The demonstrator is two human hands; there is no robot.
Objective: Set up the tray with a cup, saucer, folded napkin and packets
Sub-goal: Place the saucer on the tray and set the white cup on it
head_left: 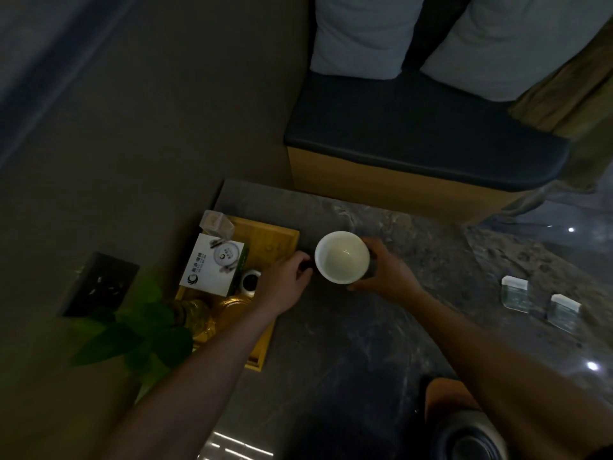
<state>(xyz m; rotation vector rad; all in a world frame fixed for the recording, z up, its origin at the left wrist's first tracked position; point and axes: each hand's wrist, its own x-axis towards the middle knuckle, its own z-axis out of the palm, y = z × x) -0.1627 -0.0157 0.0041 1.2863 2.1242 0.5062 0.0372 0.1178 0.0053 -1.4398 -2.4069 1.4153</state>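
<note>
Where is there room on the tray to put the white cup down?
The tray has a bare patch at its far right corner, beside the white box. Its near end is crowded with glassware. The cup sits between left hand and right hand.

Dim, murky frame; glare spots right; edges blurred, warped.

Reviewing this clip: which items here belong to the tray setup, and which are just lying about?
Job items: white cup, held between left hand and right hand; wooden tray; two packets on the table.

Bystanders: white box, plant, wall socket, bench.
</note>
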